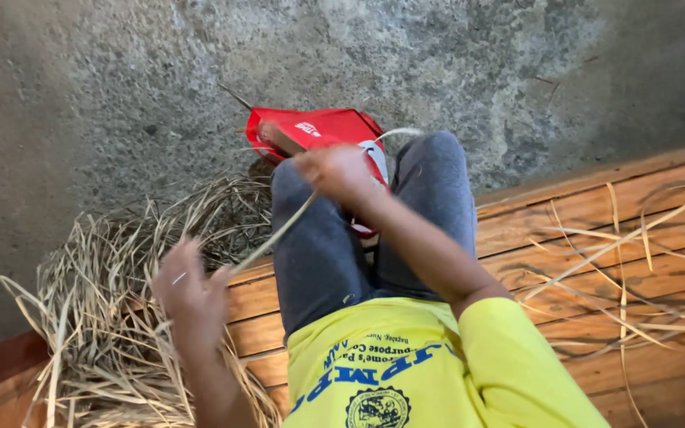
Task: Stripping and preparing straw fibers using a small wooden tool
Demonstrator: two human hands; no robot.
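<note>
I sit on a wooden bench with grey trousers and a yellow shirt. My right hand is raised over my knees, fingers pinched on one end of a long pale straw strand. The strand runs down and left to my left hand, which grips its other end beside my left thigh. Just below and left of that hand lies a heap of dry straw. Both hands are blurred.
A red bag with a stick in it lies on the concrete floor beyond my knees. Loose straw strands are scattered on the bench to my right. The bench edge drops to the floor at the far side.
</note>
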